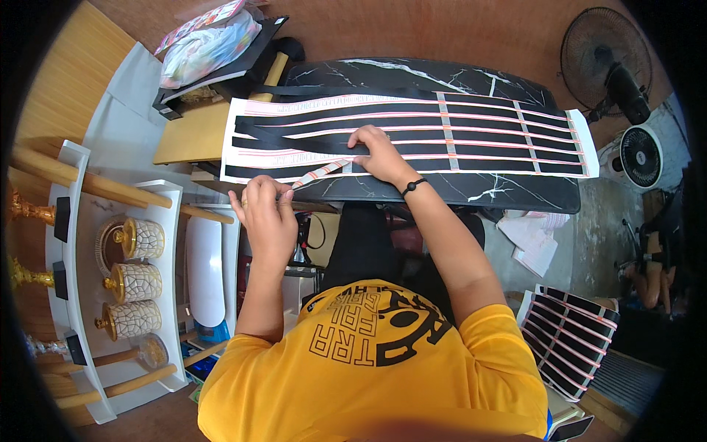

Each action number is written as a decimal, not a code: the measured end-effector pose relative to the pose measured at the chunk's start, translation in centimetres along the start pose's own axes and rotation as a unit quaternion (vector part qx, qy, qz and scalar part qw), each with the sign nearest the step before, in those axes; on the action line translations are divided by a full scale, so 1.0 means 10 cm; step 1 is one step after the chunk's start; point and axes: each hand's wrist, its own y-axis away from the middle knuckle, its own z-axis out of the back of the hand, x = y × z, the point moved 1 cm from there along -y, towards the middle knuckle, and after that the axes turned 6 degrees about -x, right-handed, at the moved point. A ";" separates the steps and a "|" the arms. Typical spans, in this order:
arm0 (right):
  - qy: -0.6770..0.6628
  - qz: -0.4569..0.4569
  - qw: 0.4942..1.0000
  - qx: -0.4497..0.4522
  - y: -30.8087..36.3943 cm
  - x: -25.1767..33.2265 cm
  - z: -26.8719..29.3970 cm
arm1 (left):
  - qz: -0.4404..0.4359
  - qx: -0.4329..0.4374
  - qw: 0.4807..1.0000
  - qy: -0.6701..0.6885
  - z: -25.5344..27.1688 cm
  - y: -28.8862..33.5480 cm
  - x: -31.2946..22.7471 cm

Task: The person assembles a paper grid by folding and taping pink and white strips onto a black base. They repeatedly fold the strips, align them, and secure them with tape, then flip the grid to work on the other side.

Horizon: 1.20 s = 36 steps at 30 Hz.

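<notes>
Long sheet (pixel 471 132) of black strips with pink-and-white edging, crossed by grey bands: lies flat across the upper middle of the frame on a black marble-patterned tabletop (pixel 515 193), running from centre-left to the far right. Right hand (pixel 377 153): rests palm-down on the sheet near its lower edge, just left of centre, fingers pressed together and bearing on the sheet; a black band sits at the wrist. Narrow pink-and-white strip (pixel 318 173): partly lifted off the sheet's lower edge, slanting down to the left from beside the right hand to the left hand. Left hand (pixel 266 214): held just below and left of the sheet, off the tabletop's edge, fingers curled with fingertips pinching the lower end of the strip. Person: yellow printed shirt filling the lower centre, both forearms reaching upward in the frame. Second sheet (pixel 571 335) of the same black-and-pink kind: lower right, tilted, well apart from both hands. White shelf unit (pixel 74 243): left side, bearing three white crackle-patterned jars with gold knobs (pixel 136 280) in a column. Wooden desk surface (pixel 193 132): touching the sheet's left end, with a plastic bag (pixel 210 48) above it in the upper left. Two fans (pixel 607 62): upper right, one black, one white just below it. Loose papers (pixel 534 239): on the floor, right of centre.
</notes>
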 end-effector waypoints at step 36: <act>0.126 0.075 0.989 -0.007 0.04 -0.14 -0.17 | -0.091 0.290 0.950 0.066 0.66 0.56 -0.21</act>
